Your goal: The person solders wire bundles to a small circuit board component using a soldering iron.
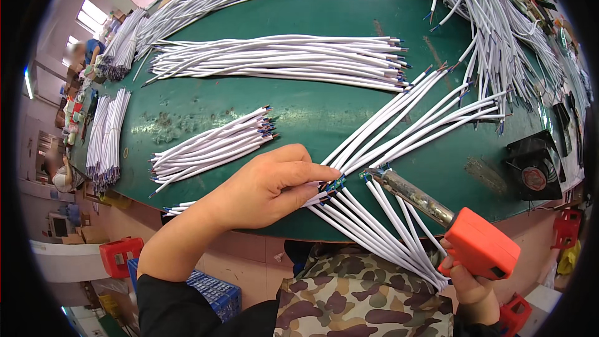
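Note:
My left hand reaches over the near table edge, thumb and index finger pinched at the stripped end of a white cable. Its fingertips are beside a small green circuit board, where several white cables meet. My right hand is wrapped round the red handle of a soldering gun. The gun's long metal barrel points left, its end close to another small green piece. More white cables fan out beyond the boards, their ends stripped.
On the green table lie a short cable bundle, a long one and a tangled pile. A black fan stands at right. Blue and red crates sit below. People are at far left.

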### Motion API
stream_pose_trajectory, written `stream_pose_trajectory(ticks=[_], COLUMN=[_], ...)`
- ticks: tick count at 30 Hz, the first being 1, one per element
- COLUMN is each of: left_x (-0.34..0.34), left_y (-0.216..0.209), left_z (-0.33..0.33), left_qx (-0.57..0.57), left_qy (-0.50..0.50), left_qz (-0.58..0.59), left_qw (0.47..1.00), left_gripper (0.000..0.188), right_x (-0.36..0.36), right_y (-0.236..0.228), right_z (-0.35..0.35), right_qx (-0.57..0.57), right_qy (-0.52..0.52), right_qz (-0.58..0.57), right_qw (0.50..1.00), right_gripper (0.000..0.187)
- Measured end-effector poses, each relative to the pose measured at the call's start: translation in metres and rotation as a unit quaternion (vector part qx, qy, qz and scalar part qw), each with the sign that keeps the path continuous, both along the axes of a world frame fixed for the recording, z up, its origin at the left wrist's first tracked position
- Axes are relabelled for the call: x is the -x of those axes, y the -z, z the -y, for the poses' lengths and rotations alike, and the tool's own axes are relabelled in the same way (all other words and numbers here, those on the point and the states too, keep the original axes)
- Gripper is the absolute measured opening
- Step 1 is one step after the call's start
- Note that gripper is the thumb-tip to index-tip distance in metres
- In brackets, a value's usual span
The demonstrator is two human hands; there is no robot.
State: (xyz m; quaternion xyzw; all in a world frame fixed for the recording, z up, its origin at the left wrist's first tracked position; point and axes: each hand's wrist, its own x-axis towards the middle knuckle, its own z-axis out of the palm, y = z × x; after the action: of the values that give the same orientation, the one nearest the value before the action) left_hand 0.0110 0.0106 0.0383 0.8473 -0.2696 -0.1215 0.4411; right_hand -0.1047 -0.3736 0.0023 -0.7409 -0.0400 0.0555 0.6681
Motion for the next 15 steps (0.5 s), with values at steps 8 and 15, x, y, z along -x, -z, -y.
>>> stream_pose_trajectory(ticks=[8, 15], left_x=[-0.003, 0.005], left_y=[0.002, 0.02], left_z=[0.013, 0.017], left_qx=[-0.013, -0.048], left_qy=[-0.053, -0.063], left_qz=[-0.044, 0.071], left_qw=[0.998, 0.994], left_gripper=[0.026, 0.018], right_x=[-0.011, -0.022], right_y=[-0.004, -0.005], right_z=[-0.009, -0.018], right_qx=[0.041, 0.059], right_qy=[-0.041, -0.05], right_qz=[0.048, 0.061], right_qw=[0.997, 0.995], right_gripper=[0.033, 0.028])
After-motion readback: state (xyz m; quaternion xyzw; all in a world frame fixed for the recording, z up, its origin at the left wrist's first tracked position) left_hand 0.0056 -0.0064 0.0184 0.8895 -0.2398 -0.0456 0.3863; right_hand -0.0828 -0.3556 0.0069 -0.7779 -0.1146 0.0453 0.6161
